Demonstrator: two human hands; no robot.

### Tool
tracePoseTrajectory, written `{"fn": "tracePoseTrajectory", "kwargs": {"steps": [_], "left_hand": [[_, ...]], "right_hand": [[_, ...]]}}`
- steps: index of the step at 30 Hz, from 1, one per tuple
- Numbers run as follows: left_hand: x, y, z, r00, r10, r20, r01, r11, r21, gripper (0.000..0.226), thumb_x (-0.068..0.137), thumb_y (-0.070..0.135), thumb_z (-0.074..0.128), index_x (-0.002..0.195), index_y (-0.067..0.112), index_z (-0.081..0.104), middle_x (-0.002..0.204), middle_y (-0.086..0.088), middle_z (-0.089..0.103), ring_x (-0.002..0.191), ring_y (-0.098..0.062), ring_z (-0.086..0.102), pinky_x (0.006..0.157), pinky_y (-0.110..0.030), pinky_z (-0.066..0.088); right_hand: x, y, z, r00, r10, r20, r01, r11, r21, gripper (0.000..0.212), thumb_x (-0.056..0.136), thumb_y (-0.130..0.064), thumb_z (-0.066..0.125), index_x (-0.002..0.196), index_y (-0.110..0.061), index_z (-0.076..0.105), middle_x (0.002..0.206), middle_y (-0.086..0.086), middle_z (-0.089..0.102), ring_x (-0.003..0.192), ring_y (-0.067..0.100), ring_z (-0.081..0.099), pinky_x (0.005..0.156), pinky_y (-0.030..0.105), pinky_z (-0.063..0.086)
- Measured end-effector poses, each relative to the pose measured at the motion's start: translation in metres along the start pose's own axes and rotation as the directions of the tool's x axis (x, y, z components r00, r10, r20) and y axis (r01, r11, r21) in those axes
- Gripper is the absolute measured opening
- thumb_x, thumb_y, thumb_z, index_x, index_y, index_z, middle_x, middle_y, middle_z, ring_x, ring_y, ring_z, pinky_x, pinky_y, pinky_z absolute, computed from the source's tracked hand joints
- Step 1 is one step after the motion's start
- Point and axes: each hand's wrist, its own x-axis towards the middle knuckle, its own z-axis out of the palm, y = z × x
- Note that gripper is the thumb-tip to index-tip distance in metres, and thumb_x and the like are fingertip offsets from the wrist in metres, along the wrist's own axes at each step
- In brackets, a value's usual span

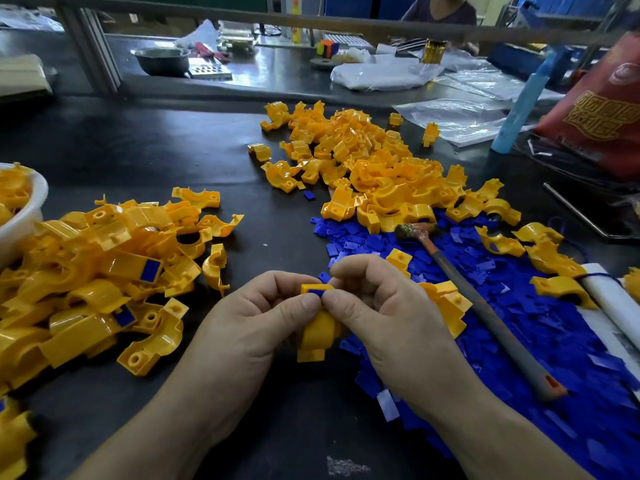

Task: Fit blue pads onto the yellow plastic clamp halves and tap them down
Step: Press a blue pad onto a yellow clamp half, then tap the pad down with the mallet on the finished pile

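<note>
Head view, mid-bench [156, 143]: the grip of the left hand [256, 313] is clamped round a yellow clamp half [317, 336] while the right hand [384, 306] pinches a blue pad [315, 292] onto its top end, loose pads [554, 341] heaped at 3 o'clock.

We see small factory, hand-work kind. Long dark table [156, 143] holds big heaps of same yellow parts [367, 161]. Wide spread of blue pads [554, 341] lies beside them, hammer [485, 308] on top. More yellow parts sit in white tub [24, 226]. Behind metal rail [311, 23] we see second bench [277, 74] with metal bowl [162, 60], plastic bags [381, 74], another worker [443, 10].
</note>
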Motion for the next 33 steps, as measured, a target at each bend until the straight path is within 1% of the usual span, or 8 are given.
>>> {"fn": "tracePoseTrajectory", "kwargs": {"steps": [5,10,14,24,27,29,31,33], "left_hand": [[0.000,-0.001,0.000,1.000,-0.026,0.014,0.026,0.999,0.020,0.034,0.065,0.038,0.071,0.097,0.028,0.076,0.098,-0.011,0.077,0.090,-0.027,0.075,0.069,-0.037,0.061],[0.001,-0.003,0.000,1.000,-0.024,0.008,0.023,0.998,0.053,0.032,0.066,0.038,0.068,0.096,0.031,0.077,0.096,-0.008,0.077,0.089,-0.024,0.075,0.070,-0.034,0.060],[0.000,-0.004,0.000,0.999,-0.032,0.006,0.032,0.996,0.080,0.034,0.067,0.041,0.068,0.098,0.030,0.076,0.099,-0.007,0.077,0.095,-0.025,0.073,0.082,-0.043,0.057],[-0.001,-0.003,0.001,0.999,-0.034,-0.011,0.035,0.994,0.102,0.030,0.074,0.036,0.065,0.100,0.026,0.076,0.098,-0.009,0.076,0.092,-0.024,0.073,0.081,-0.042,0.055],[0.000,0.002,-0.002,0.999,-0.042,-0.018,0.044,0.989,0.142,0.025,0.077,0.035,0.064,0.098,0.029,0.076,0.096,-0.007,0.077,0.090,-0.023,0.074,0.077,-0.041,0.057],[0.003,0.003,-0.004,0.996,-0.025,-0.086,0.045,0.971,0.237,0.015,0.083,0.033,0.066,0.094,0.035,0.076,0.092,0.004,0.077,0.085,-0.014,0.073,0.069,-0.032,0.058],[0.008,0.001,-0.010,0.978,0.047,-0.202,0.051,0.890,0.452,0.013,0.092,0.031,0.063,0.093,0.039,0.073,0.085,0.017,0.073,0.079,-0.003,0.069,0.058,-0.019,0.054],[0.010,-0.001,-0.014,0.956,0.150,-0.251,0.056,0.749,0.661,0.015,0.097,0.033,0.057,0.104,0.040,0.068,0.080,0.019,0.067,0.078,-0.004,0.063,0.060,-0.016,0.049]], "right_hand": [[0.000,-0.001,-0.001,0.998,0.008,0.061,-0.006,0.999,-0.037,0.017,0.092,-0.026,0.059,0.104,-0.035,0.067,0.097,-0.016,0.067,0.094,0.004,0.063,0.080,0.024,0.056],[0.000,-0.001,-0.001,0.998,0.004,0.061,-0.002,0.999,-0.042,0.018,0.090,-0.024,0.061,0.100,-0.037,0.067,0.097,-0.021,0.066,0.093,-0.003,0.062,0.073,0.012,0.051],[-0.001,-0.001,0.001,0.999,-0.024,0.030,0.025,0.998,-0.051,0.017,0.090,-0.021,0.063,0.096,-0.036,0.069,0.092,-0.019,0.067,0.089,0.001,0.063,0.069,0.014,0.053],[-0.004,0.001,0.003,0.998,-0.070,-0.007,0.069,0.993,-0.095,0.018,0.090,-0.025,0.063,0.097,-0.041,0.067,0.095,-0.018,0.066,0.091,0.003,0.064,0.071,0.023,0.057],[-0.005,-0.003,0.005,0.992,-0.126,0.011,0.125,0.960,-0.250,0.016,0.092,-0.034,0.057,0.105,-0.042,0.062,0.096,-0.019,0.062,0.092,0.000,0.059,0.072,0.017,0.053],[-0.005,-0.008,-0.003,0.990,-0.138,-0.010,0.123,0.910,-0.397,0.030,0.088,-0.051,0.049,0.117,-0.043,0.055,0.094,-0.021,0.056,0.089,-0.004,0.055,0.067,0.016,0.050],[-0.004,-0.013,-0.022,0.983,-0.169,-0.074,0.101,0.830,-0.549,0.045,0.081,-0.059,0.044,0.122,-0.041,0.051,0.096,-0.025,0.050,0.090,-0.008,0.052,0.063,0.014,0.047],[-0.005,-0.019,-0.048,0.976,-0.184,-0.118,0.050,0.716,-0.697,0.046,0.081,-0.057,0.042,0.122,-0.040,0.052,0.099,-0.026,0.048,0.088,-0.007,0.052,0.063,0.012,0.040]]}}
